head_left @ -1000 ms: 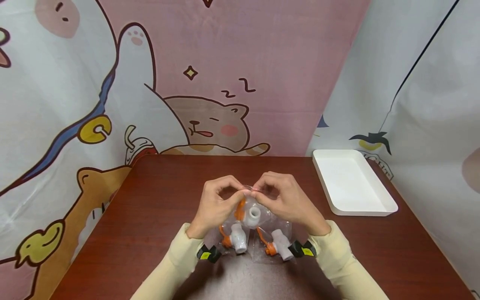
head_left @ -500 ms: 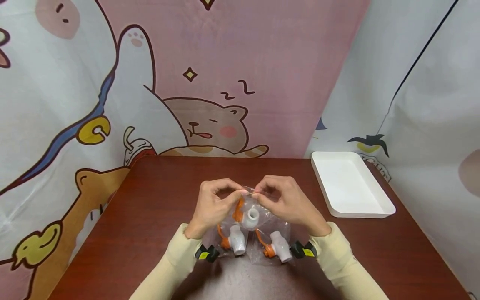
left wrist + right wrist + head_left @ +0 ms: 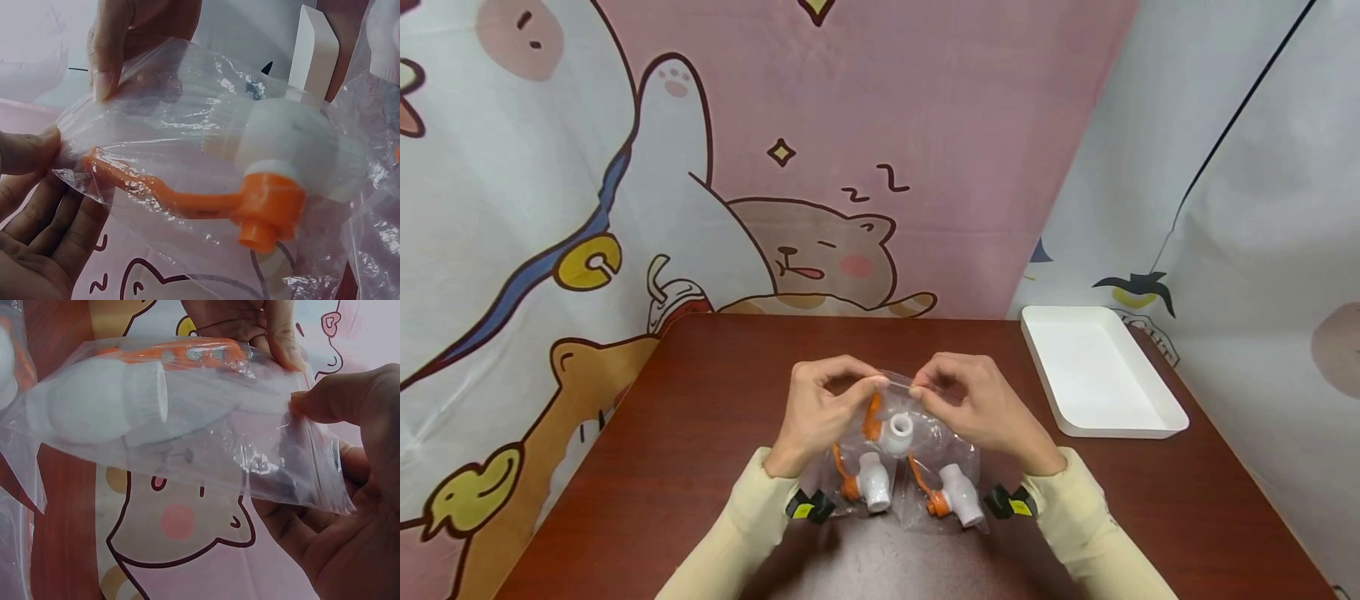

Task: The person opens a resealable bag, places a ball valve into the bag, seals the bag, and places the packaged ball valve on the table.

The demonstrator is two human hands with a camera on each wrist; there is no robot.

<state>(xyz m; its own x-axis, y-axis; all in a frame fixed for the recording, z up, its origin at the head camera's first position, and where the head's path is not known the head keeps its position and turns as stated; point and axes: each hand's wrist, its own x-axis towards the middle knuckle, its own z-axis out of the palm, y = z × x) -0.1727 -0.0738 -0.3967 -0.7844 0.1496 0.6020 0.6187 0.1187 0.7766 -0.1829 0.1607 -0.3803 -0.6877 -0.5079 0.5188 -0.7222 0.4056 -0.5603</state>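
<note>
A clear zip-lock plastic bag [image 3: 206, 447] hangs between both hands above the table. Inside it is a white T-shaped tube connector [image 3: 287, 134] with an orange cap and strap [image 3: 269, 203]. My left hand [image 3: 823, 408] pinches the bag's top edge between thumb and index finger. On the other side of that edge, my right hand [image 3: 976, 404] pinches it the same way, a short gap apart. Below the hands, two more bagged connectors lie on the table, one at left [image 3: 874, 482] and one at right [image 3: 961, 496].
A white rectangular tray [image 3: 1105, 371] stands at the right rear of the dark red-brown table [image 3: 715, 417]. Behind the table hangs a cartoon-printed cloth [image 3: 985, 167].
The hands have drawn slightly apart, the left one shifting left, and more of the bag's top edge shows between them. The two bags on the table stay put.
</note>
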